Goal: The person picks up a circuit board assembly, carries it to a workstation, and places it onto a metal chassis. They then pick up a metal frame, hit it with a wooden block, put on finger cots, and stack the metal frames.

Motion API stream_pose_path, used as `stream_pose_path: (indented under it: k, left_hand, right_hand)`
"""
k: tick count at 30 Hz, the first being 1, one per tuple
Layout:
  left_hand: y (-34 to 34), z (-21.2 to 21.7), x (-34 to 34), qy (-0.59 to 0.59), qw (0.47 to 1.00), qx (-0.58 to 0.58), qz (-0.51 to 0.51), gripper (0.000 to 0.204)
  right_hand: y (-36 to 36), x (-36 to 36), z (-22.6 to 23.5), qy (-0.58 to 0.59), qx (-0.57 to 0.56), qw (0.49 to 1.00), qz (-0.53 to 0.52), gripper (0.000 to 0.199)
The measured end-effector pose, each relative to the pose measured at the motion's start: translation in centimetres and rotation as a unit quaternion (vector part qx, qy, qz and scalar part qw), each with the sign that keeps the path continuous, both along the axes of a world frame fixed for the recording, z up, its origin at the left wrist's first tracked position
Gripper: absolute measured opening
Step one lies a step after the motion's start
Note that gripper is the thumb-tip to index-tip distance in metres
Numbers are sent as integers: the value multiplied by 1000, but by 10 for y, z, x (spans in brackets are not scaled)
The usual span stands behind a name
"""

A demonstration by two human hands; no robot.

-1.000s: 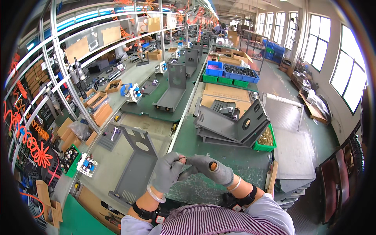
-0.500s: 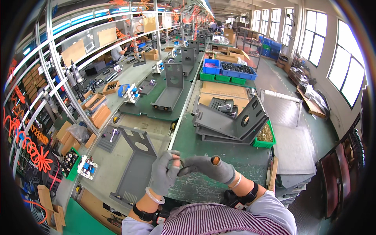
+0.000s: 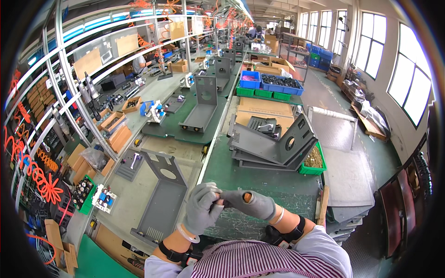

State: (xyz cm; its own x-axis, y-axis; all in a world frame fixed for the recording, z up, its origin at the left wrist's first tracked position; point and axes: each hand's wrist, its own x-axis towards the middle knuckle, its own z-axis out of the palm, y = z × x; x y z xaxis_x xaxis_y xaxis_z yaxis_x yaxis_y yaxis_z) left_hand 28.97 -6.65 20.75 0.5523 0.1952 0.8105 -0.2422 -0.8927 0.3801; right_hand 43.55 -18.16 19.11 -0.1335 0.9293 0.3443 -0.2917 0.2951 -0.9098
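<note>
My left hand (image 3: 203, 207), in a grey glove with bare fingertips showing, has its fingers curled closed against the fingertips of my right hand (image 3: 254, 205). The right hand also wears a grey glove, and a bare fingertip pokes through it; its fingers are pressed together, pointing left. Anything pinched between the hands is too small or hidden to make out. Just left of my left hand, a dark grey L-shaped metal bracket (image 3: 160, 204) with a large round hole in its upright plate rests on the conveyor line. Beyond the right hand lie stacked grey metal brackets (image 3: 259, 143).
A green bin of small brass-coloured parts (image 3: 320, 169) stands right of the stack. Blue bins (image 3: 282, 83) sit farther back. At left are a small white-and-blue fixture (image 3: 104, 199), a green tray of round parts (image 3: 83, 194) and coiled orange air hoses (image 3: 46, 187). A metal-topped cart (image 3: 347, 176) stands right.
My left hand has moved slightly right and its fingers have closed at the right hand's fingertips. The right hand has shifted a little left. The brackets have stayed put.
</note>
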Motion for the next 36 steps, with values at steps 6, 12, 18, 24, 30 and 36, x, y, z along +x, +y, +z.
stream_pose_path:
  k: [6,12,18,24,30,36]
  left_hand:
    - [-6,-4,-1,-67,996,37,40,16]
    - [-5,-13,0,-84,994,40,51,17]
    - [-3,-16,-4,0,997,-70,-40,15]
    - [-9,-14,-4,30,981,-183,-55,16]
    - [-8,-14,-2,23,992,-120,18,18]
    - [-8,-16,0,63,985,-155,27,21]
  right_hand:
    - [-12,-3,14,-45,-69,993,-89,88]
    - [-3,-10,9,-19,-37,999,-11,89]
    - [-10,-3,3,-80,16,997,-13,94]
    - [-7,2,-4,-101,-26,993,-53,90]
    - [-8,12,-1,-255,-116,960,-20,93]
    - [-4,1,-1,-181,-65,981,-26,100]
